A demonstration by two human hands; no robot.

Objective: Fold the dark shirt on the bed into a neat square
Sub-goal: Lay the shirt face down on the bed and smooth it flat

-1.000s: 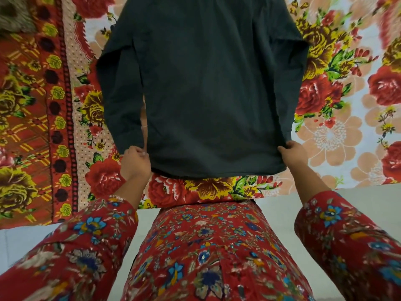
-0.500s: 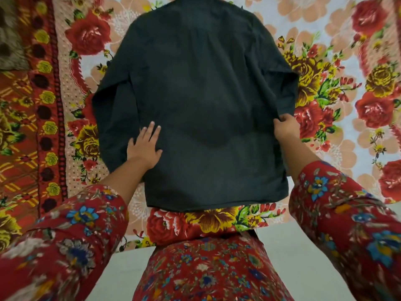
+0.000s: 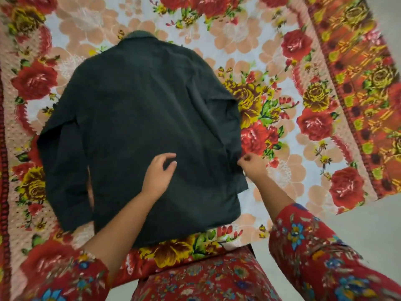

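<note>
The dark shirt (image 3: 138,127) lies back-side up on the bed, collar at the far end, hem near me, both long sleeves laid along its sides. My left hand (image 3: 159,170) hovers over the lower middle of the shirt with fingers curled and apart, holding nothing. At the shirt's right side edge my right hand (image 3: 252,162) pinches the fabric by the right sleeve cuff.
The bed is covered by a floral sheet (image 3: 282,61) with red roses and an orange patterned border (image 3: 355,68) on the right. Its near edge runs just in front of my red floral clothing (image 3: 201,279). Pale floor (image 3: 358,220) shows at the lower right.
Both hands left the hem and moved up the shirt. The left hand shifted from the left side to the middle; the right hand stays on the right edge. The view tilted up, showing the collar.
</note>
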